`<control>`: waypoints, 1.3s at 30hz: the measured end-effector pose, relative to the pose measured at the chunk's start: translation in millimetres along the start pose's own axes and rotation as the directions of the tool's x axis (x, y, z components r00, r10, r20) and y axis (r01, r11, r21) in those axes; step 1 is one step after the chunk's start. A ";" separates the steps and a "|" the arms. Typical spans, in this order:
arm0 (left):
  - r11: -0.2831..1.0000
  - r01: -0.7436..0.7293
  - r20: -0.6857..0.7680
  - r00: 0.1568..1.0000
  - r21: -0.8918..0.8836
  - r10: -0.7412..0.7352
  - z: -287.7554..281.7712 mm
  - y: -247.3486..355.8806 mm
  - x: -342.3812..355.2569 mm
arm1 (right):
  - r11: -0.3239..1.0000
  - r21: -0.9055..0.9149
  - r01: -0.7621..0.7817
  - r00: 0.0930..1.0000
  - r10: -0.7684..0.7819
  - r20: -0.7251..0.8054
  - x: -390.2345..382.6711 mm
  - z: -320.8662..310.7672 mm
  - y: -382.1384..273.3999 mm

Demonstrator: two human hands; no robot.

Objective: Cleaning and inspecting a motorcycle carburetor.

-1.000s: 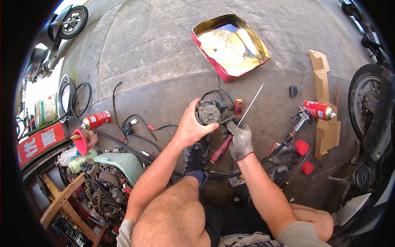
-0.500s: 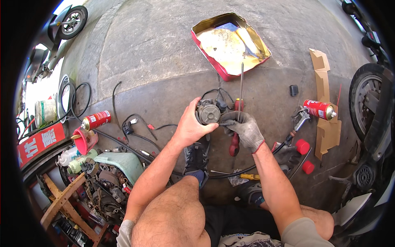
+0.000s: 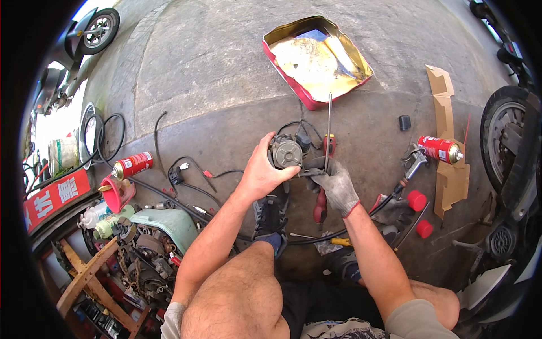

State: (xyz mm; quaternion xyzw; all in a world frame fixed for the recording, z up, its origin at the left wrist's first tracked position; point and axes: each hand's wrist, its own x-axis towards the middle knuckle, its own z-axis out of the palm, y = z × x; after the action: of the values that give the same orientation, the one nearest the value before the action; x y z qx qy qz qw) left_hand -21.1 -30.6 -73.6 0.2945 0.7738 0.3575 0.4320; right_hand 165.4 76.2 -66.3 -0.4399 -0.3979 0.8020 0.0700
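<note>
My bare left hand [image 3: 261, 172] grips a small round metal engine part [image 3: 286, 152] with black cables trailing from its top, held above the concrete floor. My right hand [image 3: 334, 181], in a grey glove, holds a long thin screwdriver [image 3: 328, 131] whose shaft points up and away, its lower end close against the right side of the part. A red-handled screwdriver [image 3: 320, 208] lies on the floor just below my hands.
A red-rimmed metal tray [image 3: 316, 59] lies ahead. Red spray cans [image 3: 131, 165] [image 3: 440, 150], red caps [image 3: 416, 200], cardboard [image 3: 446, 147], an air tool with hose [image 3: 414, 164], cables [image 3: 186, 169], an engine [image 3: 152, 243] at the left, a motorcycle wheel [image 3: 505, 141] at the right.
My right hand swung the long screwdriver from a rightward tilt to nearly upright and closed in against the metal part. The left hand has held the part steady.
</note>
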 end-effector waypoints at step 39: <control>1.000 0.015 -0.001 1.000 0.024 -0.015 -2.3 3.6 -2.8 | 0.964 0.224 -0.146 0.985 0.121 0.122 -3.1 0.2 18.5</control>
State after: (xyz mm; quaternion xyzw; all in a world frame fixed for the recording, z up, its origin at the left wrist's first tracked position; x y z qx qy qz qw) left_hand -21.3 -31.4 -68.5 0.2937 0.7804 0.3450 0.4308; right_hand 171.5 62.1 -77.2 -0.4110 -0.2743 0.8682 0.0452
